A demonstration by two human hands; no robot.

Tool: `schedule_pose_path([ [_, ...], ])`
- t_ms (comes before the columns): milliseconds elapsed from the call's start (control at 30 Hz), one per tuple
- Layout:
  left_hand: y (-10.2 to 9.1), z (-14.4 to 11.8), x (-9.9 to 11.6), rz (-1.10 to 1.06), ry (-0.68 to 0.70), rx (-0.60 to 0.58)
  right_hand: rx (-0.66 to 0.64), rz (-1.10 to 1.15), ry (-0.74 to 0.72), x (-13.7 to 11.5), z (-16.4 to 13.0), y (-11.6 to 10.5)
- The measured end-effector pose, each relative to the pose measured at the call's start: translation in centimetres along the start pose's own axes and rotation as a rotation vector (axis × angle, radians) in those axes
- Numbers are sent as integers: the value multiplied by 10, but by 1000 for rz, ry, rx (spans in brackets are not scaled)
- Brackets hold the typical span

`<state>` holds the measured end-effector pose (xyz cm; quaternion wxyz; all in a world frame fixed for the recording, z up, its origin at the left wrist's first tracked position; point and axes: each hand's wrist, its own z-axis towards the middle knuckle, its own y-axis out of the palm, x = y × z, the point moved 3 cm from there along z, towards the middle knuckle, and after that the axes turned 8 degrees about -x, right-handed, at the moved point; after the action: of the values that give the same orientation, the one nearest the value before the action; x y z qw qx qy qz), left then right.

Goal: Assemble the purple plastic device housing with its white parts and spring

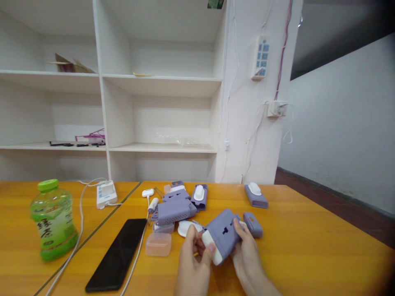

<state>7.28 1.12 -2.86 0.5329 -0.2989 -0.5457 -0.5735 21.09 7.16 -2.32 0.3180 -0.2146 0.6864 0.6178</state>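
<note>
A purple plastic case (222, 230) with a dark cross-shaped cutout is held tilted between both hands above the table. My left hand (195, 263) pinches the white end piece (212, 246) at its near left end. Around its right side, my right hand (248, 257) is closed, thumb on the top face. Just behind the right hand stands a small purple cap-like piece (253, 224). A white oval part (186, 228) lies left of the case. Beyond it is a pile with a larger purple shell (174, 212) and a purple holder (199, 197) bearing a white piece.
A clear pinkish box (158, 244) and a black phone (119, 255) lie to the left. A white cable (135, 259) runs beside the phone. Farther left stand a green bottle (54, 222) and a power strip (106, 194). Another purple case (256, 196) lies at the back right.
</note>
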Motion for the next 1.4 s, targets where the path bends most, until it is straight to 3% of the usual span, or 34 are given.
schedule_pose_path([
  [700, 0, 13, 4, 25, -26, -83, -91, 4, -15, -15, -6, 9],
  [1167, -12, 17, 19, 17, 17, -110, -160, -3, -46, -15, -7, 14],
  [1400, -7, 20, 25, -41, 56, -154, -195, -1, -39, -24, -8, 16],
])
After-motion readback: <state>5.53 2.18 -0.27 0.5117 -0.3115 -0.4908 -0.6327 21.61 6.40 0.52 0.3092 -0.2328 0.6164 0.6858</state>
